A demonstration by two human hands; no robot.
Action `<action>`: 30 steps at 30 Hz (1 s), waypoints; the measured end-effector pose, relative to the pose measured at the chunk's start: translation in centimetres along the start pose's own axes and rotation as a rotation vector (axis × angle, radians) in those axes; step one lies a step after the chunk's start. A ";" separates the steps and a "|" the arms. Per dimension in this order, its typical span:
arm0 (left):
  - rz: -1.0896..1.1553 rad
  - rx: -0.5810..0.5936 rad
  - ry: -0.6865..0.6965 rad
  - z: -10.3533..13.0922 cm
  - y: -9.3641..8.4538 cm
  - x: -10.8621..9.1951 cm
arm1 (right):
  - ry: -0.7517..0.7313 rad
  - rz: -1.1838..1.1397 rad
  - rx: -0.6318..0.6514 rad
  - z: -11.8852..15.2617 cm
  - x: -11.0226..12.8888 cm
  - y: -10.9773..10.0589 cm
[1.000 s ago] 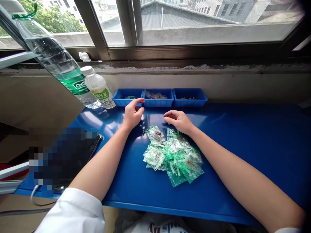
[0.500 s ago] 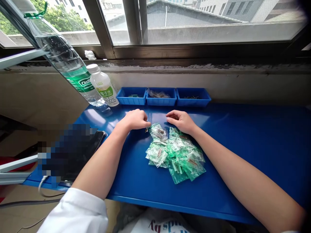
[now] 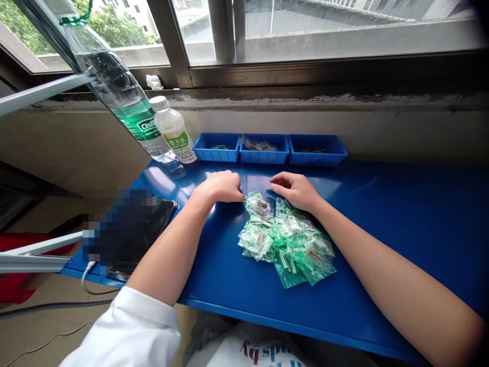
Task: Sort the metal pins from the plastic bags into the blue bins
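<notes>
A pile of small clear and green zip bags (image 3: 288, 234) lies on the blue table. Thin metal pieces, some copper-coloured, show through the plastic. My left hand (image 3: 224, 186) is closed at the pile's far left corner, its thumb by the topmost bag (image 3: 260, 204). Whatever those curled fingers hold is hidden beneath them. Beyond the pile's far edge, my right hand (image 3: 296, 191) rests palm down with loosely curved fingers. A gap separates its thumb from the forefinger, and nothing shows between them.
Three blue trays (image 3: 263, 155) with small parts line the wall. Left of them stand a large water bottle (image 3: 126, 102) and a small white bottle (image 3: 173, 130). A dark, partly blurred device (image 3: 139, 234) with a cable lies left. A metal frame (image 3: 42, 94) crosses there.
The view has shifted, so everything appears farther right. Both hands stay almost where they were beside the bags. A small metallic piece under my left hand no longer shows.
</notes>
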State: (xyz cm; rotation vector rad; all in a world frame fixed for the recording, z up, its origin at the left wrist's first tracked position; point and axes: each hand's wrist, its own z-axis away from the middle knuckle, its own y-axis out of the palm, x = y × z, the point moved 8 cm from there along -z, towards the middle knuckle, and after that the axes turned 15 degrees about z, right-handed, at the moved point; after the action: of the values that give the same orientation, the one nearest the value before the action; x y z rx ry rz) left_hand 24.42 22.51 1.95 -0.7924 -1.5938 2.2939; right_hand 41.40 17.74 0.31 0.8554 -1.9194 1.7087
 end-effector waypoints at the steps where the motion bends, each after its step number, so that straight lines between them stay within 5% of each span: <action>1: -0.002 -0.005 0.017 0.1 -0.1 -0.1 | -0.001 0.002 0.000 0.0 0.0 0.0; 8: 0.002 -0.212 0.281 0.9 -1.2 -3.8 | -0.019 0.005 -0.013 -0.1 0.0 0.0; 15: 0.064 -0.296 0.604 1.5 0.7 -7.7 | -0.066 -0.046 0.009 -0.1 0.0 0.3; 30: 0.292 -0.564 0.811 2.1 0.2 -7.8 | -0.010 -0.267 0.092 -0.1 -0.4 0.2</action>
State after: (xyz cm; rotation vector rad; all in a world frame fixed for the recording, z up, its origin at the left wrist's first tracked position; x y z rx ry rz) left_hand 29.68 17.04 4.64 -1.8812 -1.7473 1.2971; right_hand 41.58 17.93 -0.06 1.1018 -1.6573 1.6424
